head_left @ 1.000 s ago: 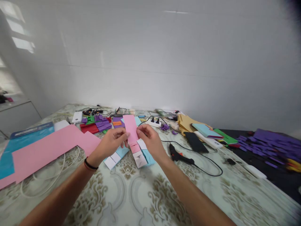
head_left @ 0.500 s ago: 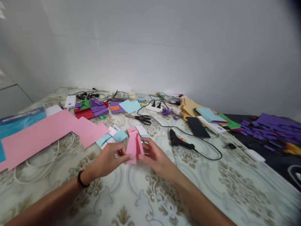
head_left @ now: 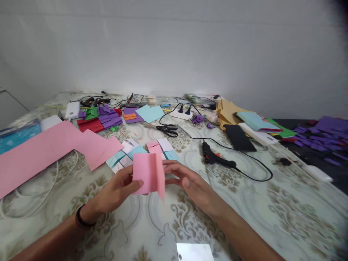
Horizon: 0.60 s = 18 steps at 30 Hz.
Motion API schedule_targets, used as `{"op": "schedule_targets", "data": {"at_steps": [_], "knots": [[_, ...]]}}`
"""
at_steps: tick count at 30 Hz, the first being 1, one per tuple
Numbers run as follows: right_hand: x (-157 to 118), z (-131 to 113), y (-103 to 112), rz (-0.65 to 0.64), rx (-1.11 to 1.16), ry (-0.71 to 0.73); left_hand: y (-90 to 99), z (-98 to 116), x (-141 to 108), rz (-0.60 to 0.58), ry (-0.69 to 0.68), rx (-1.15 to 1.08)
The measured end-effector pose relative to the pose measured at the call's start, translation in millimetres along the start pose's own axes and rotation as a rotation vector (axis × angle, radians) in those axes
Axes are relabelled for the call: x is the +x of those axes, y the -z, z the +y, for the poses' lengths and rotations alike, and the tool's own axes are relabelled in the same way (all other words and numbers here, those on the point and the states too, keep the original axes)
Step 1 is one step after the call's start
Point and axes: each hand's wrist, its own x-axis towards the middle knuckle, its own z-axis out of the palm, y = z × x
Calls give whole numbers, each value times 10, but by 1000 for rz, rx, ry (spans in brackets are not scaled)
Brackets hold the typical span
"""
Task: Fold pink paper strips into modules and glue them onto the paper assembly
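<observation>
- Pinching a folded pink paper piece [head_left: 144, 170] between thumb and fingers: that's the left hand [head_left: 115, 192], gripping its lower left side.
- Right hand [head_left: 198, 190] is loosely spread, fingertips right by the paper's raised right flap. Can't tell if they're actually touching it.
- The pink piece sits between both hands, partly open along its crease, over the pale, brown-patterned surface [head_left: 157, 226].
- Just beyond it: a cluster of white and light-blue folded papers [head_left: 125, 154] to the left, plus a white-and-light-blue folded strip [head_left: 164, 145] to the right.
- Big flat pink paper sheets [head_left: 40, 145] cover the left side.
- Black-handled scissors [head_left: 167, 129] lie farther back.
- Black glue gun [head_left: 217, 157] with a black cord lies on its side, off to the right.
</observation>
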Motion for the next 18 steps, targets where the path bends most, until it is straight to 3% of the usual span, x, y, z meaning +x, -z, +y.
{"op": "schedule_targets", "data": {"at_steps": [5, 11, 14, 18], "knots": [[36, 110, -86, 239, -34, -87, -109, -14, -15, -154, 0, 74], [43, 162, -130, 280, -107, -113, -114, 114, -57, -305, -26, 282], [31, 157, -151, 252, -168, -128, -89, 105, -43, -162, -22, 277], [24, 190, -200, 232, -263, -126, -97, -23, 4, 7, -24, 513]]}}
